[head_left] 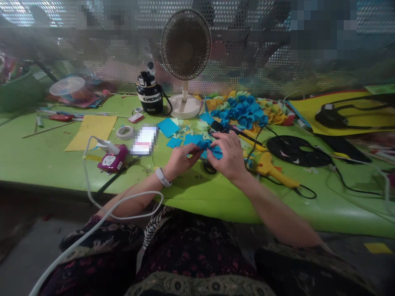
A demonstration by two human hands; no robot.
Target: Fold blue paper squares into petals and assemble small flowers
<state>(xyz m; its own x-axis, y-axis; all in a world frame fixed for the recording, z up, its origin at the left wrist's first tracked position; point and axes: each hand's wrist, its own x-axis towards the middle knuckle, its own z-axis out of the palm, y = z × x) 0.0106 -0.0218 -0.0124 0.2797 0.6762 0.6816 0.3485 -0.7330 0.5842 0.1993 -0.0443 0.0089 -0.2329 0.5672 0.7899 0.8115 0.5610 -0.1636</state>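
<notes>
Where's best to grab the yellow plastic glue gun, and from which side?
Probably the long yellow handle of the glue gun, from above and the near right: it lies flat with the handle pointing that way, away from the right hand. Mind the black looped cord.

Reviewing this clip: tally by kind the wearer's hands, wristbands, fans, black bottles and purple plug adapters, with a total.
Hands: 2, left hand and right hand
White wristband: 1
Fan: 1
Black bottle: 1
Purple plug adapter: 1
Total: 6
</notes>
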